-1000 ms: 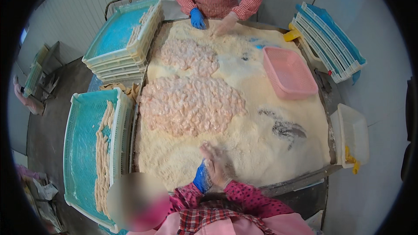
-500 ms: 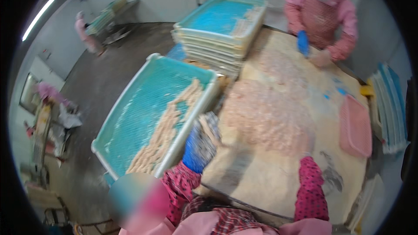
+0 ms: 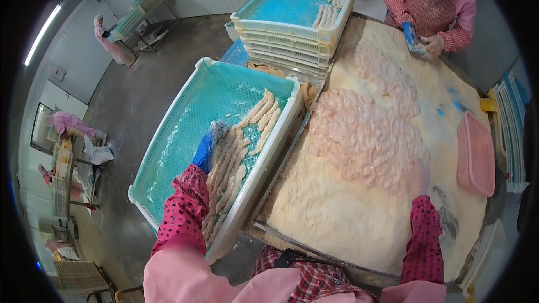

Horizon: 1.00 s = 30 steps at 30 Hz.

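1. Left hand is at the coated strips inside the tray; pinching or not, I cannot tell.
2. Right hand, grip indistinct, is at the pink pile right of the tray.
3. Strips seem best laid straight, unstacked.

Floured strips line the right side of the tray; glossy, raw pink pieces heap on flour!

Left arm reaches forward, gloved fingers powdery.
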Tool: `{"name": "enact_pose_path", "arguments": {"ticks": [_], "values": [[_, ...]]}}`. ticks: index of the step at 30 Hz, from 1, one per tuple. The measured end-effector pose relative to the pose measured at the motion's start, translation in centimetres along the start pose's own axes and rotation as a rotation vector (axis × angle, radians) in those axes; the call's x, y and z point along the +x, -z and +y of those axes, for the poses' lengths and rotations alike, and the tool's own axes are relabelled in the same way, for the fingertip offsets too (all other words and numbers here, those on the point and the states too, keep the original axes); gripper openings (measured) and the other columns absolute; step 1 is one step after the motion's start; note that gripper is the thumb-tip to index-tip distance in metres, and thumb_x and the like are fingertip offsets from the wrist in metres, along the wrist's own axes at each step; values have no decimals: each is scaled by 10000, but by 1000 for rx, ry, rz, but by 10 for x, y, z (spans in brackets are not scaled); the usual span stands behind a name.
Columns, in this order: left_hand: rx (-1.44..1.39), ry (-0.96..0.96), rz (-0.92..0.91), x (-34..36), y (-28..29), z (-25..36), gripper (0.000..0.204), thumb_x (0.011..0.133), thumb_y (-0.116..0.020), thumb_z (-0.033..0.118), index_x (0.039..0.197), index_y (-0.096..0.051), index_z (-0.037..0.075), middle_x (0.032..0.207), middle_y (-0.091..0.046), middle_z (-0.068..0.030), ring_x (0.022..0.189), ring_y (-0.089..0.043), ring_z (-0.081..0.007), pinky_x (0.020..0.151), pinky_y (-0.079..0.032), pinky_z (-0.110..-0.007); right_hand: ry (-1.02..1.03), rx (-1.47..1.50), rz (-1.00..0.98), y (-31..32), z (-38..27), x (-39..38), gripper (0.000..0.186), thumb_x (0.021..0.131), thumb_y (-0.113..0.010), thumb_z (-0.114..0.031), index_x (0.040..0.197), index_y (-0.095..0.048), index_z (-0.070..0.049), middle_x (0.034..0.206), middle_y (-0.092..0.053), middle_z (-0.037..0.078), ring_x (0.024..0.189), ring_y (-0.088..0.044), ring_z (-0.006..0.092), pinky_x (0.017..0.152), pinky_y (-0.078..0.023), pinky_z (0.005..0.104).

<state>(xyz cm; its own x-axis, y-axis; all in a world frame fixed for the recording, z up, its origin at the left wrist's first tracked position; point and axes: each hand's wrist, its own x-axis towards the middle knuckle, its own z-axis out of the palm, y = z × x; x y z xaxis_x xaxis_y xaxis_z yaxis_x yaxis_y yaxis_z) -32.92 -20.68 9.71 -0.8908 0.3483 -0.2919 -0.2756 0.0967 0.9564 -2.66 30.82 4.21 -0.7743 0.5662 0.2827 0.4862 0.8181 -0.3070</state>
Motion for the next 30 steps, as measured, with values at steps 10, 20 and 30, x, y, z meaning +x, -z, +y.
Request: {"name": "enact_pose_path", "arguments": {"ticks": [10,20,30], "values": [[440,46,-34,-103,62,-9,627,946,-307,514,1389,-329,71,1385,-402,-86,1247,-381,-225,1033,-279,-383,-463,537,8,28,1,-17,163,751,-592,-29,912,-592,-9,771,-610,34,742,-548,103,662,-455,262],[776,-327,-282,-132,-177,-64,430,888,-577,197,1275,-477,39,1260,-512,-147,1176,-479,-252,1005,-354,-349,-287,506,-311,46,6,-161,380,650,-694,-167,1018,-619,-108,1075,-587,84,1012,-547,270,875,-432,384],[1129,-690,-728,-167,-330,-143,453,822,-534,232,1259,-484,121,1191,-551,-112,1077,-519,-288,909,-400,-413,-281,325,-71,56,40,-206,331,743,-580,-32,1069,-592,-85,1109,-569,127,1067,-520,285,907,-416,336]]}}
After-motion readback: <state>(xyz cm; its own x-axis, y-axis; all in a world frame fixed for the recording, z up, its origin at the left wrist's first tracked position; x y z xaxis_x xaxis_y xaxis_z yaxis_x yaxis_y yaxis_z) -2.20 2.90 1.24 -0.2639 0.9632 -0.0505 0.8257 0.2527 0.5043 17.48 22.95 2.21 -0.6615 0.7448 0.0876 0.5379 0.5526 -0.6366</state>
